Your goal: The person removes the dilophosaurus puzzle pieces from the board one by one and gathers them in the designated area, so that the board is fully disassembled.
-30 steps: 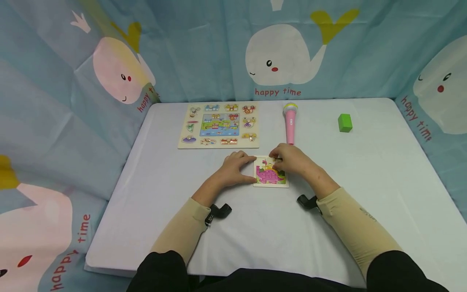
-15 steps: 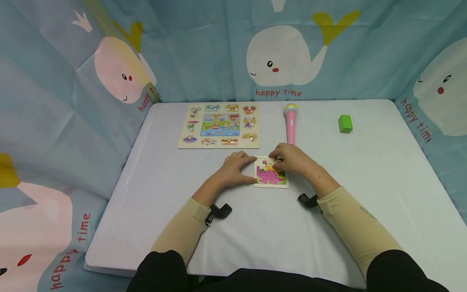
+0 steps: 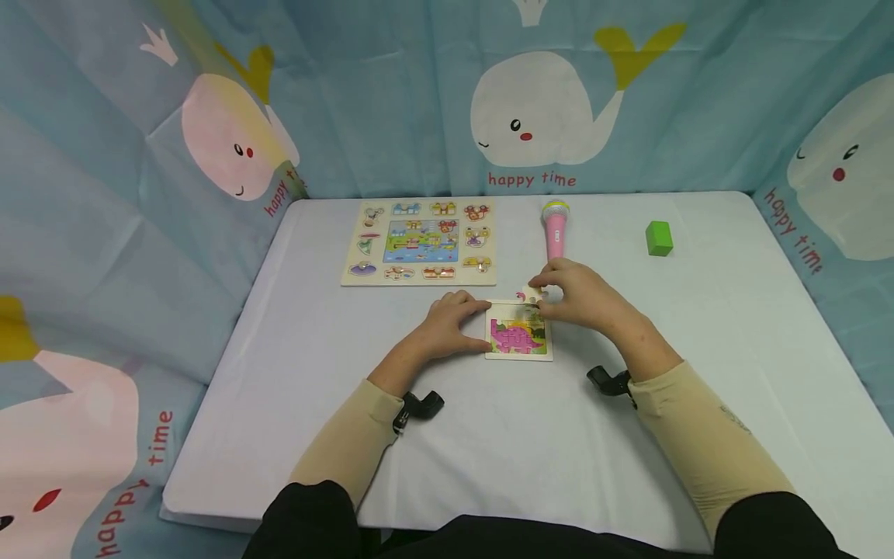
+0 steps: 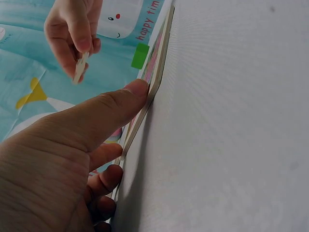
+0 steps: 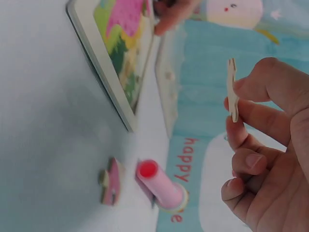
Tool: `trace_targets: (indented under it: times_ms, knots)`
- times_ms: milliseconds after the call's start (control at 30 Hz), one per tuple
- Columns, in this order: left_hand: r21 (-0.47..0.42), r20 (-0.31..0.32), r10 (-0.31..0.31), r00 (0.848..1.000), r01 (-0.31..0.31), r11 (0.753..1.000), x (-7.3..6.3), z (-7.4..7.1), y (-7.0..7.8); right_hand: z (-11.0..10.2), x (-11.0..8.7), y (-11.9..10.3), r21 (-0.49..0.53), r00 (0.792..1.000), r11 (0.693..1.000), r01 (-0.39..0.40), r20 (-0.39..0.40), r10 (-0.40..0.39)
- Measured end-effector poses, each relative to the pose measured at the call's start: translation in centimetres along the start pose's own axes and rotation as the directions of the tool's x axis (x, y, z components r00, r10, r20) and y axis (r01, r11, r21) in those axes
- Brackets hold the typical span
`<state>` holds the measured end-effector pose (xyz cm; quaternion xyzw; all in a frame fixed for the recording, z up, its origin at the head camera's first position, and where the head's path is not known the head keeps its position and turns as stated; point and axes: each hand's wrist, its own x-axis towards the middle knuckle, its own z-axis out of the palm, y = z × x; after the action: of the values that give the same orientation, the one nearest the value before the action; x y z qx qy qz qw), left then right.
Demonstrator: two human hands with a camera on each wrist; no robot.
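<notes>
A small square dinosaur jigsaw puzzle (image 3: 517,338) lies on the table, a pink dinosaur in its wooden frame and a pale strip along its top. My left hand (image 3: 441,326) holds the frame at its left side, thumb at the lower corner and index finger at the upper one. Just above the frame's top right corner, my right hand (image 3: 585,295) pinches a thin wooden puzzle piece (image 5: 232,89) between thumb and fingers, seen edge-on in the right wrist view. Another loose puzzle piece (image 5: 113,183), partly pink, lies near the frame; my right hand largely covers that spot in the head view.
A pink toy microphone (image 3: 555,231) lies behind my right hand. At the back left is a larger wooden puzzle board (image 3: 419,273) with vehicle-like pieces. A green block (image 3: 659,238) sits at the back right. A blue whale-print curtain (image 3: 391,116) hangs along the table's edges.
My right hand has moved up and right from the puzzle's top right corner, with a piece in its fingers. The pink head at the puzzle's top no longer shows there. My left hand stays.
</notes>
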<state>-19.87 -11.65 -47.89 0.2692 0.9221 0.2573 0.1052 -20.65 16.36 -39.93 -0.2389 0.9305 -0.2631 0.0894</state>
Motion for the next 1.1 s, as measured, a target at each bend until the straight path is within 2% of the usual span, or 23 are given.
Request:
trace_targets:
  times_ms: [233, 500, 700, 933, 1100]
  knots:
    - [-0.007, -0.001, -0.007, 1.0, 0.007, 1.0, -0.1, 0.0, 0.1, -1.8, -1.9, 0.7, -0.012, 0.996, 0.999, 0.037, -0.075, -0.038]
    - [-0.001, 0.004, -0.009, 1.0, 0.009, 1.0, 0.0, 0.0, 0.2, -3.5, -4.3, 2.2, -0.048, 0.995, 0.999, 0.026, -0.097, -0.031]
    - [-0.009, -0.002, -0.014, 1.0, 0.014, 1.0, -0.1, 0.0, 0.1, -3.8, -5.4, 3.7, -0.086, 0.997, 0.996, 0.004, -0.072, -0.01]
    - [-0.025, -0.002, -0.012, 1.0, 0.012, 1.0, -0.1, -0.1, 0.0, -3.9, -6.2, 5.5, -0.1, 0.997, 0.992, -0.071, -0.015, 0.07]
    - [-0.014, -0.002, -0.006, 1.0, 0.006, 1.0, -0.1, 0.1, 0.0, -3.5, -6.3, 7.4, -0.104, 0.997, 0.992, -0.073, 0.012, 0.075]
